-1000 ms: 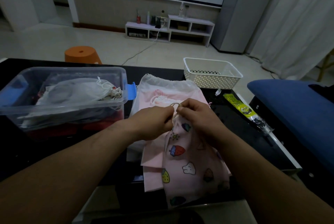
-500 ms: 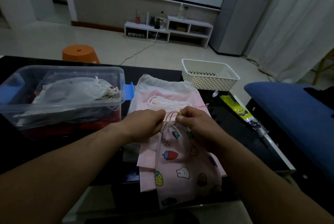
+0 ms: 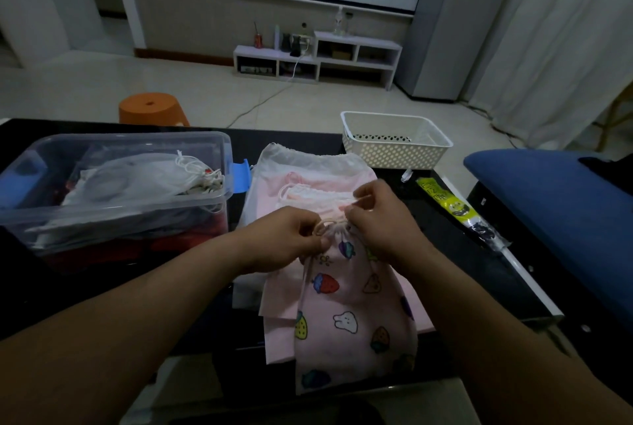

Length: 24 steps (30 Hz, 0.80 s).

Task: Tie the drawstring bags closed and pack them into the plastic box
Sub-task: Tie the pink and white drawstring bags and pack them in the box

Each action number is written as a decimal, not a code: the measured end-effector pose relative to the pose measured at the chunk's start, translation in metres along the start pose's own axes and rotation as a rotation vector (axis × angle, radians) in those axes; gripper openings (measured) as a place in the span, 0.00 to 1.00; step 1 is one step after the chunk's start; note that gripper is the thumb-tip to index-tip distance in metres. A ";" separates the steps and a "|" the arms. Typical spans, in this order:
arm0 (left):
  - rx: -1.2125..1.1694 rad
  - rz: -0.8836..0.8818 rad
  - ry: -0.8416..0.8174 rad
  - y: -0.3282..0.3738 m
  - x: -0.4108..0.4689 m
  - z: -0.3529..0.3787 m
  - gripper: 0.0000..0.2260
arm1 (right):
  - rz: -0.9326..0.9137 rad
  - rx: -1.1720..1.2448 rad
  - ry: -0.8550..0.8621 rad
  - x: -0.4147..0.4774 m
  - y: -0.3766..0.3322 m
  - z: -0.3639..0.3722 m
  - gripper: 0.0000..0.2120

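Pinching the drawstring, fingers of the left hand and right hand have cinched the strawberry-print bag tighter than a second ago; knotting appears underway. It lies on the surface, near the plastic box.

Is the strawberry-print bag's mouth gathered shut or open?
Gathered shut: the bag is bunched narrow where the left hand and right hand pinch its cord. Knot: cannot tell.

I hold the drawstring pinched between left hand and right hand, at the neck of the bag, which lies from the grip toward me. Beneath and behind the grip sits the stack of bags. Left of it stands the plastic box, packed bags inside; behind-right, the basket; right, the packet.
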<state>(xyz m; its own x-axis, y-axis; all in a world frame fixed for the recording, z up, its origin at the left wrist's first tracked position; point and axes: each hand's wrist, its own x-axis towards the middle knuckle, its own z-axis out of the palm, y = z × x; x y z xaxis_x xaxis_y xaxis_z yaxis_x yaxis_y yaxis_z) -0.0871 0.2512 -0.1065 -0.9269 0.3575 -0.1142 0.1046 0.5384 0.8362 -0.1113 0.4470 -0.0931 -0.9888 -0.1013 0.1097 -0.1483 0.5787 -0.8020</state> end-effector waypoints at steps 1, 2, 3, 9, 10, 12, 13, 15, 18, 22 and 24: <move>0.004 0.006 -0.001 0.002 -0.002 -0.001 0.06 | -0.045 -0.028 -0.008 0.001 -0.001 -0.002 0.09; 0.005 0.010 0.002 0.004 -0.002 -0.002 0.06 | -0.087 -0.048 -0.045 0.000 -0.003 -0.006 0.10; 0.007 0.016 0.017 0.005 -0.003 -0.003 0.05 | -0.113 -0.049 -0.103 -0.001 -0.007 -0.009 0.11; -0.184 0.036 0.165 0.013 -0.011 -0.010 0.09 | -0.164 -0.054 -0.329 -0.008 -0.020 -0.015 0.14; -0.258 0.011 0.157 0.014 -0.013 -0.011 0.10 | -0.129 0.039 -0.321 -0.007 -0.023 -0.015 0.15; -0.405 -0.073 0.081 0.014 -0.018 -0.014 0.13 | -0.050 0.223 -0.265 -0.002 -0.029 -0.018 0.15; -0.453 -0.112 0.018 0.012 -0.021 -0.016 0.15 | -0.026 0.294 -0.220 0.001 -0.033 -0.020 0.14; -0.462 -0.164 -0.105 0.010 -0.031 -0.020 0.15 | 0.025 0.413 -0.113 0.006 -0.040 -0.026 0.13; -0.379 -0.224 -0.137 0.005 -0.046 -0.027 0.09 | 0.126 0.527 -0.002 0.011 -0.042 -0.036 0.15; -0.550 -0.178 -0.030 -0.004 -0.062 -0.040 0.10 | 0.191 0.606 0.061 0.011 -0.039 -0.037 0.13; -0.673 -0.113 0.051 -0.005 -0.072 -0.048 0.10 | 0.202 0.635 0.057 0.010 -0.045 -0.031 0.11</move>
<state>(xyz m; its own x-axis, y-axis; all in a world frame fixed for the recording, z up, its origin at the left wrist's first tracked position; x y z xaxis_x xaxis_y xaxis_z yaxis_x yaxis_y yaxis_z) -0.0387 0.1861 -0.0771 -0.9366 0.2812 -0.2089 -0.2254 -0.0270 0.9739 -0.1148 0.4448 -0.0381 -0.9980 0.0120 -0.0619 0.0618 -0.0090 -0.9980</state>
